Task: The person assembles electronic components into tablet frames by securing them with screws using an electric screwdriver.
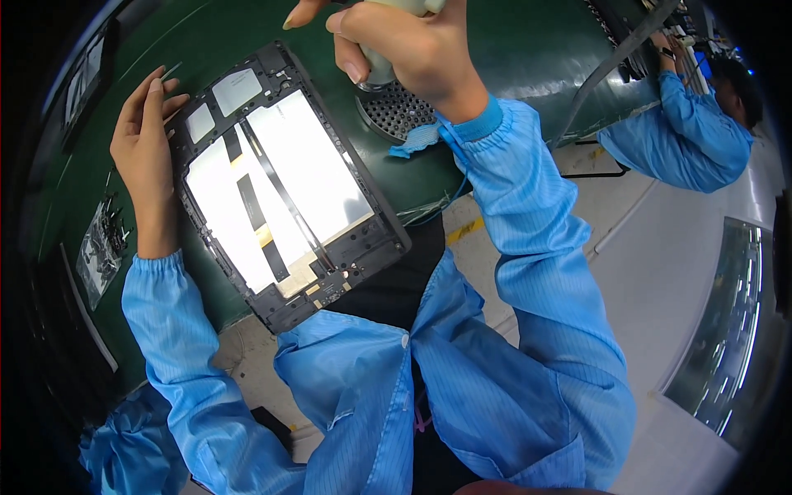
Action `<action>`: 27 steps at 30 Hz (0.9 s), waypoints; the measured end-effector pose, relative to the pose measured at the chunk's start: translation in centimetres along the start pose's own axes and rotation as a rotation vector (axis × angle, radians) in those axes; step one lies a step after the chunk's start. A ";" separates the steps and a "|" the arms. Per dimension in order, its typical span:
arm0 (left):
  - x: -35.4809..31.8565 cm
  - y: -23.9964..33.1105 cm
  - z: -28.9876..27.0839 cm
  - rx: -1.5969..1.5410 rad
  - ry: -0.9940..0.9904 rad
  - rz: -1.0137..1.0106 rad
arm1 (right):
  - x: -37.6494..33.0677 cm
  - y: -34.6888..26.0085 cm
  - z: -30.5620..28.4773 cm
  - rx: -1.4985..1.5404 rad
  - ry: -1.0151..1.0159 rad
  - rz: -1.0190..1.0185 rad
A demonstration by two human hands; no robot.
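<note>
An opened tablet (276, 198) with a black frame, silvery battery panels and dark ribbon cables lies tilted on the green bench in front of me. Beside its upper left edge, my left hand (144, 136) has its thumb and fingers drawn together. A thin pale sliver (172, 71) shows at those fingertips; its kind is unclear. My right hand (408, 49) curls around a pale, rounded tool (406, 4) at the upper edge, mostly cut off and hidden by the fingers. Under that hand, a round black perforated disc (394, 111) is partly covered by my wrist.
A clear bag of small dark parts (103, 243) lies at the left of the green bench (528, 49). Another framed device (87, 70) stands at the far left. A blue wrist cord (466, 177) trails from my right cuff. At the right, a grey cable (606, 70) hangs near a co-worker (689, 128).
</note>
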State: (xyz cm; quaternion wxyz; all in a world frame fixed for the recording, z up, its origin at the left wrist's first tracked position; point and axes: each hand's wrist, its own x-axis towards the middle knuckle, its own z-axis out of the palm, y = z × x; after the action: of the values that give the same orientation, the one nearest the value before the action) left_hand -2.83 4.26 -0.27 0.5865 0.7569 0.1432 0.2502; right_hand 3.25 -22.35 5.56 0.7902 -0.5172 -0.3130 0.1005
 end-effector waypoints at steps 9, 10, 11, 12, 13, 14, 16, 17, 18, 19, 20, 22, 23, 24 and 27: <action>0.2 0.0 0.1 0.014 -0.003 -0.020 | 0.0 0.4 -0.4 -0.032 -0.030 -0.053; 0.1 -0.1 0.0 0.015 -0.003 -0.021 | 0.0 0.4 -0.3 -0.031 -0.029 -0.053; 0.1 -0.1 -0.1 0.020 0.000 -0.018 | 0.0 0.3 -0.2 -0.026 -0.024 -0.033; 0.1 -0.1 0.0 0.023 0.001 -0.013 | 0.0 0.2 -0.2 -0.024 -0.016 -0.015; 0.2 -0.1 0.0 0.022 -0.003 -0.012 | 0.0 0.2 -0.2 -0.025 -0.013 -0.017; 0.2 -0.2 0.0 0.014 -0.007 -0.011 | 0.0 0.2 -0.3 -0.026 -0.020 -0.020; 0.3 -0.3 0.0 0.006 -0.014 -0.009 | 0.0 0.2 -0.3 -0.027 -0.023 -0.024; 0.4 -0.4 0.0 0.001 -0.012 -0.010 | 0.0 0.2 -0.2 -0.032 -0.024 -0.027; 0.4 -0.5 -0.2 -0.003 -0.007 -0.012 | 0.0 0.3 -0.1 -0.033 -0.028 -0.030; 0.3 -0.5 -0.2 -0.001 -0.007 -0.013 | -0.1 -0.4 0.6 -0.032 -0.027 -0.029; 0.2 -0.4 -0.3 0.002 -0.002 -0.018 | -0.3 -1.5 1.5 -0.455 -0.010 -0.091; 0.3 -0.1 0.0 -0.001 -0.004 -0.015 | -0.3 -1.8 1.4 -0.886 0.016 -0.156; 0.3 0.0 0.1 -0.004 -0.002 -0.013 | -0.2 -0.6 0.2 -0.523 -0.014 -0.105; 0.3 -0.1 0.1 -0.004 0.001 -0.011 | 0.0 -0.2 -0.1 -0.158 -0.045 -0.054; 0.3 0.0 0.2 0.005 -0.009 -0.035 | -0.2 -0.2 -0.2 -0.180 -0.036 -0.097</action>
State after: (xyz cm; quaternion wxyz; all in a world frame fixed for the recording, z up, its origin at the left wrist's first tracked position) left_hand -2.47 4.23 -0.24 0.5897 0.7568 0.1543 0.2360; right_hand 3.18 -22.63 5.58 0.7388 -0.5685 -0.3594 0.0430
